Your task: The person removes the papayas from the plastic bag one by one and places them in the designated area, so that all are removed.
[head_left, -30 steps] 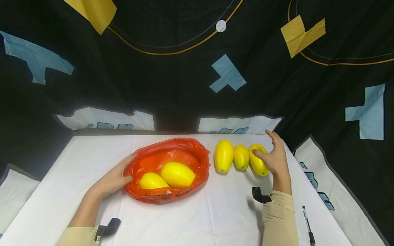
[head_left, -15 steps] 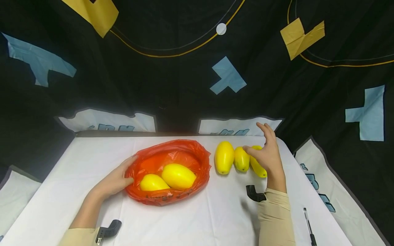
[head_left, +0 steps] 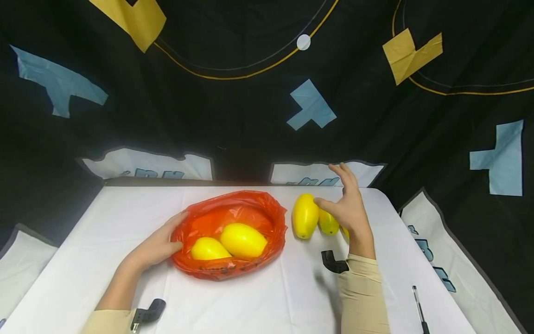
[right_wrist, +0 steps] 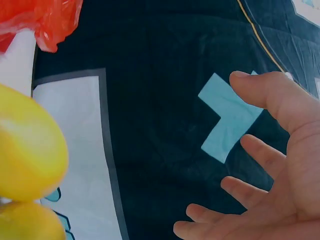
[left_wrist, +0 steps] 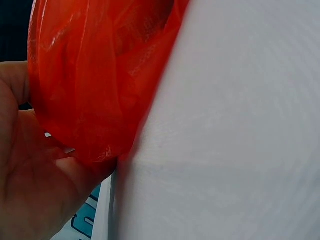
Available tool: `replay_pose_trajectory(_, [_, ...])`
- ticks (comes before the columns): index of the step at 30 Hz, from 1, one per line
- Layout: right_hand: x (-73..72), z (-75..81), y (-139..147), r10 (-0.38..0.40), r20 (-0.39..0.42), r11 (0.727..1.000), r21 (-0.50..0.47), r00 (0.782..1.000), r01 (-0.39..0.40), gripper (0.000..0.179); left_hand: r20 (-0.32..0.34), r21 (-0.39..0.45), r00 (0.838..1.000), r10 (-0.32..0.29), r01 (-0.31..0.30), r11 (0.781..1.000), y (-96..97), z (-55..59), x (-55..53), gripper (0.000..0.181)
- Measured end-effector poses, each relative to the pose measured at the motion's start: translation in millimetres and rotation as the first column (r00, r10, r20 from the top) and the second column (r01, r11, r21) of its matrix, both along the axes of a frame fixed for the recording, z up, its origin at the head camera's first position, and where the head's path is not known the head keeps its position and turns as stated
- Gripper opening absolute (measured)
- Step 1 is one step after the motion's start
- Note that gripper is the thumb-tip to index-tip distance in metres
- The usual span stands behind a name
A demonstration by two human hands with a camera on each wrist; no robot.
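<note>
A red plastic bag [head_left: 267,266] lies on the white table with its mouth held wide. Two glossy yellow oval fruits, a larger one [head_left: 243,241] and a smaller one [head_left: 208,249], lie inside it. My left hand [head_left: 156,243] holds the bag's left side, thumb at the rim; in the left wrist view the red film covers part of that hand [left_wrist: 35,185]. Right of the bag stand a big yellow fruit [head_left: 305,217] and a smaller one [head_left: 327,223], with a third mostly hidden. Above these hovers my right hand [head_left: 348,208], fingers spread and holding nothing.
A black pen [head_left: 420,310] lies on the table [head_left: 300,297] near its right edge. Behind and around the table hangs a black cloth [head_left: 233,125] with blue and yellow shapes. Each wrist wears a black camera mount [head_left: 333,263].
My right hand has moved left over the row of fruits, from the rightmost toward the middle and left ones, fingers still spread. The left hand and the bag stay put.
</note>
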State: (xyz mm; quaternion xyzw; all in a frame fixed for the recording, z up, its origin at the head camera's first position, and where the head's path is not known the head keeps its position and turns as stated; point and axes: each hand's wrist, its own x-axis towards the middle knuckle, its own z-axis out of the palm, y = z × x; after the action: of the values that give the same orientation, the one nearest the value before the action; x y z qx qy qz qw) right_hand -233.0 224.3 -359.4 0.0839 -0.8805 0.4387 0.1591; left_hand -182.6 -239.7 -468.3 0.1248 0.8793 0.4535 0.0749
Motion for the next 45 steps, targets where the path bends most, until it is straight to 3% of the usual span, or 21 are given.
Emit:
replay_pose_trajectory(13, [-5.8, -0.1, -25.2, 0.102, -0.053, 0.994, -0.04, 0.993, -0.104, 0.081, 0.01, 0.006, 1.0, 0.007, -0.007, 1.0, 1.1, 0.7, -0.3, 0.084])
replay_pose_trajectory(22, [-6.4, -0.1, -49.2, 0.109, -0.02, 0.994, -0.005, 0.994, -0.109, 0.082, 0.016, -0.007, 1.0, 0.016, -0.016, 1.0, 1.0, -1.5, -0.2, 0.084])
replay_pose_trajectory(26, [-7.1, -0.2, -58.4, 0.137, 0.015, 0.991, -0.008, 0.991, -0.137, 0.082, 0.009, 0.0, 1.0, 0.013, -0.013, 1.0, 1.6, -1.4, 0.4, 0.083])
replay_pose_trajectory(36, [-12.0, -4.0, -76.7, 0.215, -0.005, 0.975, 0.051, 0.977, -0.214, 0.081, 0.011, 0.002, 1.0, 0.012, -0.012, 1.0, 1.7, -3.0, 0.7, 0.083])
replay_pose_trajectory(45, [-12.5, -3.2, -94.0, 0.254, 0.036, 0.962, 0.097, 0.967, -0.256, 0.081, 0.008, -0.015, 1.0, 0.021, -0.021, 1.0, 2.1, -0.9, 0.1, 0.083])
